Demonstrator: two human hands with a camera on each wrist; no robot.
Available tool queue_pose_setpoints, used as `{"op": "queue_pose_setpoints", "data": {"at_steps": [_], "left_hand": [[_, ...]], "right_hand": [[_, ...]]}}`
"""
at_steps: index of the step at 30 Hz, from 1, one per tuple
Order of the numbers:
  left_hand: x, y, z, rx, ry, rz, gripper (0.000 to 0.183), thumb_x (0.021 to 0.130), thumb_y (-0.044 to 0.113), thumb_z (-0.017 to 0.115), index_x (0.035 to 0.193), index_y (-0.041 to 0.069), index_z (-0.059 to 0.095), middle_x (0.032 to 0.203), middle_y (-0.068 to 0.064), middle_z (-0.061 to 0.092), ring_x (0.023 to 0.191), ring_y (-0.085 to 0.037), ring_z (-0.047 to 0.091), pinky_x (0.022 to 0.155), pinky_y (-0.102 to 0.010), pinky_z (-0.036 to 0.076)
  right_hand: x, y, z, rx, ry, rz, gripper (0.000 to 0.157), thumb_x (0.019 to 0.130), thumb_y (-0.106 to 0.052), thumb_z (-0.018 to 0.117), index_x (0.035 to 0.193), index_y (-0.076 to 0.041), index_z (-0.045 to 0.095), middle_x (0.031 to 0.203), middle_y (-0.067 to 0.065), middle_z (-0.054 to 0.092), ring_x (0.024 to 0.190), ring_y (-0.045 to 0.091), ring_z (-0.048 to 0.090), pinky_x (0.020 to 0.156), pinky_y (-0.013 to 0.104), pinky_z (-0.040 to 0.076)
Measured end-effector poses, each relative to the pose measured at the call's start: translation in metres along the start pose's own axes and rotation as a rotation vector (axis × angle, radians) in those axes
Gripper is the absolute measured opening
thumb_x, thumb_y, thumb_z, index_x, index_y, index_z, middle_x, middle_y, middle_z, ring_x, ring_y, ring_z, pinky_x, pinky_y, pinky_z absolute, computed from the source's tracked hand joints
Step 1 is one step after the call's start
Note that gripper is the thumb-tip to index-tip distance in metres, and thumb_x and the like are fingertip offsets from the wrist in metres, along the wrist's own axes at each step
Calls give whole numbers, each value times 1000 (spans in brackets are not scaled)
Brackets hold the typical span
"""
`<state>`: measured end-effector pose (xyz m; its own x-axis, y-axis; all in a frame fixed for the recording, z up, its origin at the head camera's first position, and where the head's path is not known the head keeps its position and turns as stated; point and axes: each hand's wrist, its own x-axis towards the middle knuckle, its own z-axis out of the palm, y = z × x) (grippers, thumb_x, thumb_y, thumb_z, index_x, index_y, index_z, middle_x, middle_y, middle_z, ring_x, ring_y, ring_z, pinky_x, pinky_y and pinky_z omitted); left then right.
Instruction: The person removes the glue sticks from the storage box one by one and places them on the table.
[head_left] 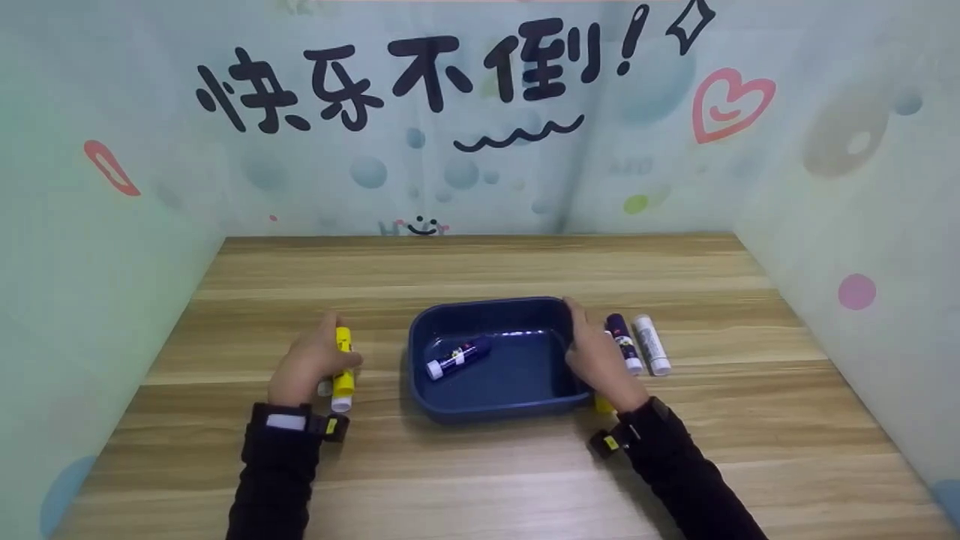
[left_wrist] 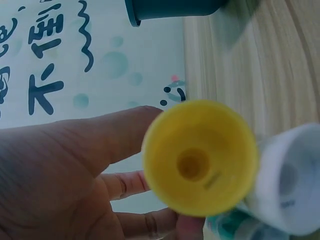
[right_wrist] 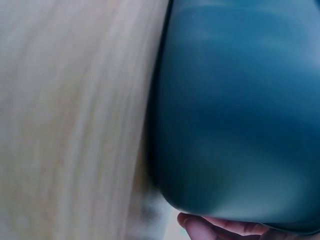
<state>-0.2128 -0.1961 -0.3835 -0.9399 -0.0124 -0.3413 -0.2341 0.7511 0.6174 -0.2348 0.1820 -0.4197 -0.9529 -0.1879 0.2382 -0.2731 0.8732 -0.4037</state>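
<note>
My left hand [head_left: 304,365] pinches a yellow glue stick [head_left: 344,371] between thumb and fingers. In the left wrist view the yellow stick's round end [left_wrist: 200,157] faces the camera. Close beside it are a white glue stick end [left_wrist: 287,180] and a teal-and-white one [left_wrist: 235,222], partly hidden. To the right, my right hand [head_left: 604,364] grips the right rim of a dark blue plastic box [head_left: 495,411]. Inside the box lies a purple glue stick [head_left: 459,358] with a white end. Only fingertips [right_wrist: 200,227] show past the box wall [right_wrist: 235,125] in the right wrist view.
Right of the box, a purple glue stick [head_left: 624,343] and a white one [head_left: 652,345] lie side by side. Something yellow [head_left: 604,404] peeks out under the right hand. Printed cloth walls [head_left: 480,187] border the wooden table [head_left: 480,480] at the back and both sides.
</note>
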Motion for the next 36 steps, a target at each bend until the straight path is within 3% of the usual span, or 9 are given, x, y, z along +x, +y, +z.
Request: {"op": "queue_pose_setpoints", "data": {"at_steps": [3,10,15,21,30,36], "left_hand": [[1,2,3,20,-2,5,68,83,17,64,138,5,26,120,-28,48,103,-36,53,81,-40,49],[5,1,11,70,35,66,65,80,18,67,134,5,31,119,-26,50,99,-34,56,76,-39,49],[6,0,19,125,81,87,67,76,20,71,131,5,35,120,-25,51,100,-36,54,77,-42,48],[9,1,25,215,108,49,64,74,26,73,126,5,42,111,-28,52,104,-45,45,72,-45,48],[8,4,24,213,85,18,65,75,28,73,126,4,42,113,-28,45,103,-43,43,71,-42,48],[3,8,18,226,69,8,74,76,34,72,135,7,36,123,-32,40,111,-48,39,80,-56,44]], "right_hand": [[0,1,0,8,-7,6,76,71,10,54,142,1,29,76,18,55,51,23,47,46,33,39],[0,0,1,11,-3,9,76,71,10,54,142,0,30,97,23,57,57,25,50,50,36,42],[-1,0,0,4,-3,7,75,71,9,54,142,0,30,94,25,58,60,28,51,52,40,43],[0,-1,0,-11,-9,7,75,71,7,55,142,0,30,87,24,58,55,27,48,49,38,39],[0,-1,0,-5,-14,17,75,71,8,55,142,0,30,85,22,56,53,26,48,47,36,39],[0,-2,-1,-1,-26,35,75,72,7,56,142,0,30,79,20,57,52,24,48,47,35,40]]}}
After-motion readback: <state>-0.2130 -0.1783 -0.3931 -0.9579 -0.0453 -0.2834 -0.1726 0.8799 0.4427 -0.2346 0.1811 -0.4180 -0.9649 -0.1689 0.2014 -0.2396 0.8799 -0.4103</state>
